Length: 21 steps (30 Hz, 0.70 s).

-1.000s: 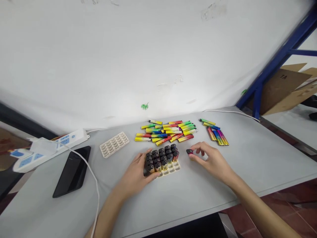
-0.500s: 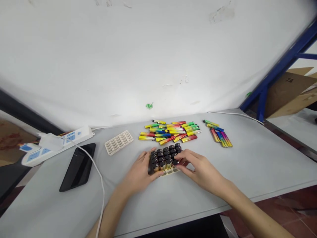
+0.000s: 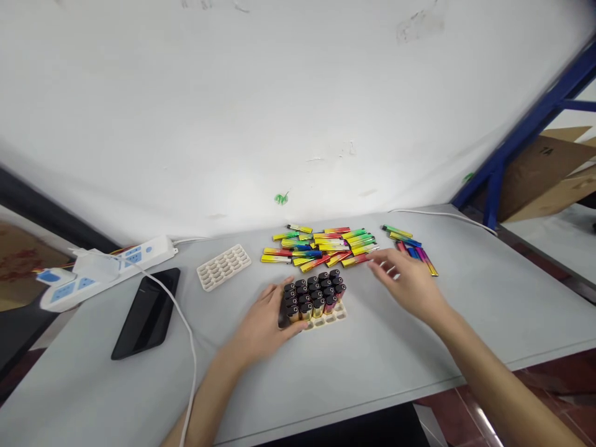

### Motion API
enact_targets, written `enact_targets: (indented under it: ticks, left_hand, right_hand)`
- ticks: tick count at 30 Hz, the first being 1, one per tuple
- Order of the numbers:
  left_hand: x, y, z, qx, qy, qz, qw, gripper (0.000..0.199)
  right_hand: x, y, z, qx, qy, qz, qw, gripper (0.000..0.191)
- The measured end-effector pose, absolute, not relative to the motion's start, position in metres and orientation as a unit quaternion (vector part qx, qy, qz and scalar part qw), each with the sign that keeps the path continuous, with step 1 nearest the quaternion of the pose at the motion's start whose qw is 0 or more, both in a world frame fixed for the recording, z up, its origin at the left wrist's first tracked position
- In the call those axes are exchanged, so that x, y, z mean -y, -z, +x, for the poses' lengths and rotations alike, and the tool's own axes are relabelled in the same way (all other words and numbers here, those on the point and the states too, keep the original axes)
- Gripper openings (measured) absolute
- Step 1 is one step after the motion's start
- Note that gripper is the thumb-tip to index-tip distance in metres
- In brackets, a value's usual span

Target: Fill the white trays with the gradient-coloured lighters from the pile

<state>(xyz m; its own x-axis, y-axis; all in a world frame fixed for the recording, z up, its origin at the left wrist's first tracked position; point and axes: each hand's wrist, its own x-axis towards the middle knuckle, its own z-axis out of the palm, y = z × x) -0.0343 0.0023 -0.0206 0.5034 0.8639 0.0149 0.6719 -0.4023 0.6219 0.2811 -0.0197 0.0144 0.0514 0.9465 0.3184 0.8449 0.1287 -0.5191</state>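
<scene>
A whitish tray [image 3: 329, 319] holds several upright lighters [image 3: 318, 304] with black tops and shiny, coloured bodies. My left hand [image 3: 266, 318] grips the tray and its lighters from the left side, thumb along the front and fingers behind. Its fingertips are partly hidden by the lighters. To the right, my right hand [image 3: 404, 278] hovers above the table with its fingers slightly spread and nothing visible in them. Its fingertips are close to the right end of a pile of loose lighters [image 3: 321, 246], coloured yellow, red, green and blue.
A second whitish tray [image 3: 223, 267] with unfilled slots lies to the left. Beyond it are a black phone [image 3: 147, 315] and a white power strip [image 3: 112, 273]; a white cable [image 3: 192, 347] hangs past my left forearm. A few more lighters [image 3: 400, 234] lie at the right.
My right hand has left the front right lighter in the tray and moved right and up towards the pile. That lighter now stands in its slot. My left hand has stayed put.
</scene>
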Motion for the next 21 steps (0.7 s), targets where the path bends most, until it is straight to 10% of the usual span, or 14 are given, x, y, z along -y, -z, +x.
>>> enact_targets:
  ticks: [11, 21]
  left_hand:
    - [-0.002, 0.018, -0.033, -0.472, -0.167, 0.817, 0.287, 0.081]
    - [-0.002, 0.018, -0.033, -0.484, -0.153, 0.814, 0.282, 0.08]
  right_hand:
    - [-0.007, 0.037, 0.342, 0.541, 0.186, -0.809, 0.133, 0.031]
    - [-0.006, 0.05, 0.324, 0.631, 0.069, -0.731, 0.251, 0.035]
